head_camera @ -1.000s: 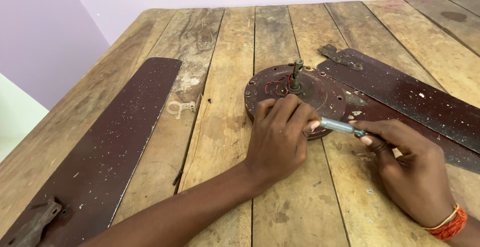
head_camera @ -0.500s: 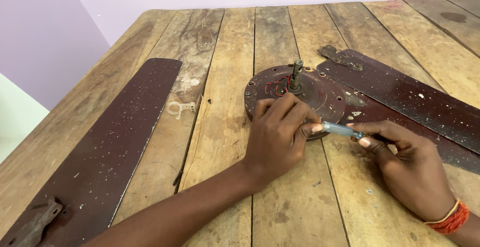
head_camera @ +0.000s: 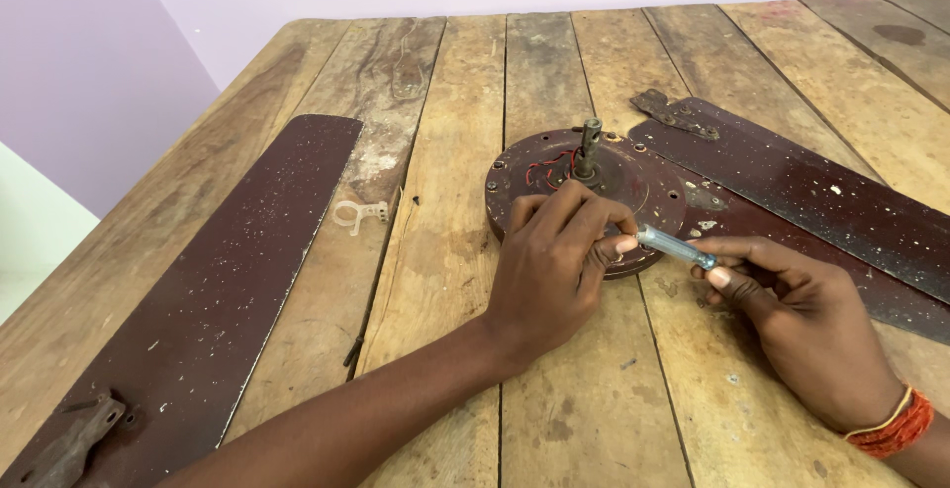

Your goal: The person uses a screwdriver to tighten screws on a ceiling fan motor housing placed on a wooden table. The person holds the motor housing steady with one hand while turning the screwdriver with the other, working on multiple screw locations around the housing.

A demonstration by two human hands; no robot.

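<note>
We are resting our left hand [head_camera: 554,265] on the near edge of the round dark-red motor housing [head_camera: 584,191], which is lying flat near the middle of the wooden table [head_camera: 465,102]. The fingers of this hand are curling close together, and their tips are touching the front end of a small screwdriver [head_camera: 676,246] with a clear blue handle. We are gripping this handle with our right hand [head_camera: 802,325], the thumb and first fingers pinching narrow around it, just beside the housing rim. A short metal shaft [head_camera: 590,144] is standing upright in the housing centre, with red wires [head_camera: 547,167] lying next to it. One long dark fan blade [head_camera: 188,290] is lying to the left, well apart from the hands. Two more blades [head_camera: 821,196] are lying to the right, touching the housing. A small clear plastic clip [head_camera: 358,215] is sitting between the left blade and the housing.
</note>
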